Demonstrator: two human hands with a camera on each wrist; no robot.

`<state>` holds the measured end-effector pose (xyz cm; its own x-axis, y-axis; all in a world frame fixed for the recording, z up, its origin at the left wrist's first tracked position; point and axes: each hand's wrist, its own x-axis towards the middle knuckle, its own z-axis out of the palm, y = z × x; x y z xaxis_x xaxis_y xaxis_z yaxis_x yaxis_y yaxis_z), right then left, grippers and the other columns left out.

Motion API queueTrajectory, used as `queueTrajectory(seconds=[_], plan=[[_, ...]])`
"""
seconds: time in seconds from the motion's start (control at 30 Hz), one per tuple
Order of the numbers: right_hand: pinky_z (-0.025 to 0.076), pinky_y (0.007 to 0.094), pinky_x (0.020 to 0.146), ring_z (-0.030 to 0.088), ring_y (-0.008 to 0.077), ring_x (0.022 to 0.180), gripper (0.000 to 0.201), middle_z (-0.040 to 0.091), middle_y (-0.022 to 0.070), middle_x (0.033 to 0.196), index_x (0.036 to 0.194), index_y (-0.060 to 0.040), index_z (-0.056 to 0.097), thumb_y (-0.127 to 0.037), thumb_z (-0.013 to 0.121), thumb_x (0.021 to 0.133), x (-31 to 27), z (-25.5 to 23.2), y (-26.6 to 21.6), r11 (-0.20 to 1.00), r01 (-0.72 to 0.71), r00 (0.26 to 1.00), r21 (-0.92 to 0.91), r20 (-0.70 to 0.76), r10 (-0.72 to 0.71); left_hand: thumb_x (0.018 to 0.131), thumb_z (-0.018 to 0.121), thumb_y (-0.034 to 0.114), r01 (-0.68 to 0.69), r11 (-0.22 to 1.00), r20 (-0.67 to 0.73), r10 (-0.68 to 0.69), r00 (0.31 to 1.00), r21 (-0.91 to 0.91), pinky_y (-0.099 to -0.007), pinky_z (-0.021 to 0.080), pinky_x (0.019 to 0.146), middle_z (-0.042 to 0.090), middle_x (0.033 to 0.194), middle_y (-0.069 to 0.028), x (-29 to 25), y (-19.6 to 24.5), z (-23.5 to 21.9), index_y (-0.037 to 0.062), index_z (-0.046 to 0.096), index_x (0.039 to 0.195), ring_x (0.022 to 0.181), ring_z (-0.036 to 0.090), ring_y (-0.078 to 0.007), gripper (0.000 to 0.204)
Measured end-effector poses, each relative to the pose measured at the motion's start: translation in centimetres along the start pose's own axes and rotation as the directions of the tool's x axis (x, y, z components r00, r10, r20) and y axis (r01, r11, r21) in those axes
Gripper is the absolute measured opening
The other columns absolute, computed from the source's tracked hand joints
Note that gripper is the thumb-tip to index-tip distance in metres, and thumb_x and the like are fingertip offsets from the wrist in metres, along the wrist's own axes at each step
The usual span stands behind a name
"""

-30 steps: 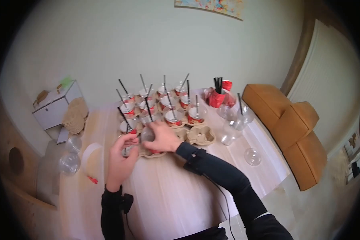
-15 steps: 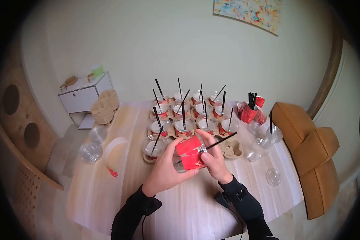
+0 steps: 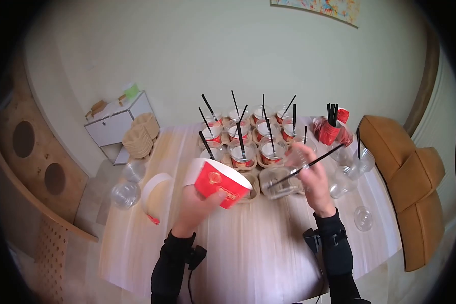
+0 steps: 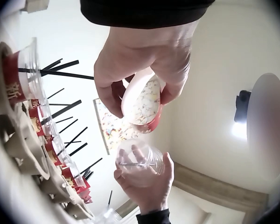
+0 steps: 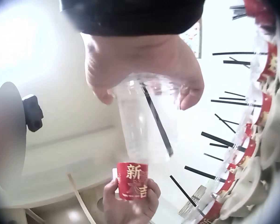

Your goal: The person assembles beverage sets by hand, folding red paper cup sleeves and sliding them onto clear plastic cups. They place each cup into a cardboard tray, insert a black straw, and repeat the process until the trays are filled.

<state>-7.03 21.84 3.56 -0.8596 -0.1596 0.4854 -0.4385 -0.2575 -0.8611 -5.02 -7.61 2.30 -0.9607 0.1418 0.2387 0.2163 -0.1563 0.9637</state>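
Note:
My left hand [image 3: 195, 205] grips a red paper cup [image 3: 222, 183] with a white inside, tilted, above the front left of the table. In the right wrist view gold characters show on this red cup [image 5: 133, 181]. Apart from it, my right hand [image 3: 311, 177] holds a clear plastic cup [image 3: 281, 183], tilted, with a black straw [image 3: 309, 164] through it. The left wrist view shows the clear cup [image 4: 139, 163] in the fingers of my right hand [image 4: 149, 189]. Behind both hands, lidded cups [image 3: 242, 153] with straws stand in cardboard carriers [image 3: 252, 190].
Red cups with black straws [image 3: 329, 130] stand at the back right. Clear cups [image 3: 343, 180] and a clear lid [image 3: 363, 218] lie on the right. More clear plastic pieces [image 3: 125, 195], a white band [image 3: 149, 192] and stacked carriers [image 3: 138, 138] are on the left.
Both hands lifted a cup out of the carrier. The red cup and the clear cup with the straw, together half a second ago, are now apart, one in each hand.

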Motion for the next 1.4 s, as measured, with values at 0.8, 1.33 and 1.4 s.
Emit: queueTrajectory(seconds=[0.8,1.33,1.4], plan=[[0.047,0.0401,0.099,0.057,0.028,0.12,0.074,0.053,0.0185,0.138,0.139,-0.003,0.054,-0.022,0.087,0.075,-1.9,6.6,-2.7,0.821,0.278,0.952,-0.499,0.255,-0.167,0.083,0.075,0.009,-0.171,0.981,-0.061,0.166,0.984,-0.089,-0.0361,0.048,0.103,0.051,0.133,-0.012,-1.2,1.7,3.7,0.0018,0.03,0.148,0.123,0.054,-0.0188,0.079],[0.039,0.0377,0.106,0.053,0.0279,0.12,0.054,0.04,0.0182,0.136,0.133,0.0018,0.06,-0.007,0.068,0.081,-2.7,7.5,0.2,0.83,0.403,0.914,-0.386,0.117,-0.389,0.103,0.049,0.014,-0.232,0.912,-0.048,0.229,0.972,-0.339,-0.0261,0.044,0.083,0.055,0.101,-0.0039,-1.5,0.9,2.8,0.005,0.049,0.111,0.092,0.053,-0.0102,0.012],[0.04,0.0385,0.106,0.053,0.0286,0.12,0.052,0.04,0.0187,0.136,0.132,0.0022,0.061,-0.008,0.068,0.081,-2.9,7.2,0.2,0.817,0.441,0.896,-0.373,0.128,-0.425,0.105,0.046,0.013,-0.231,0.934,-0.023,0.233,0.972,-0.274,-0.0188,0.038,0.07,0.052,0.086,0.0042,-1.6,1.4,3.2,0.0066,0.049,0.101,0.076,0.044,-0.001,0.008]])
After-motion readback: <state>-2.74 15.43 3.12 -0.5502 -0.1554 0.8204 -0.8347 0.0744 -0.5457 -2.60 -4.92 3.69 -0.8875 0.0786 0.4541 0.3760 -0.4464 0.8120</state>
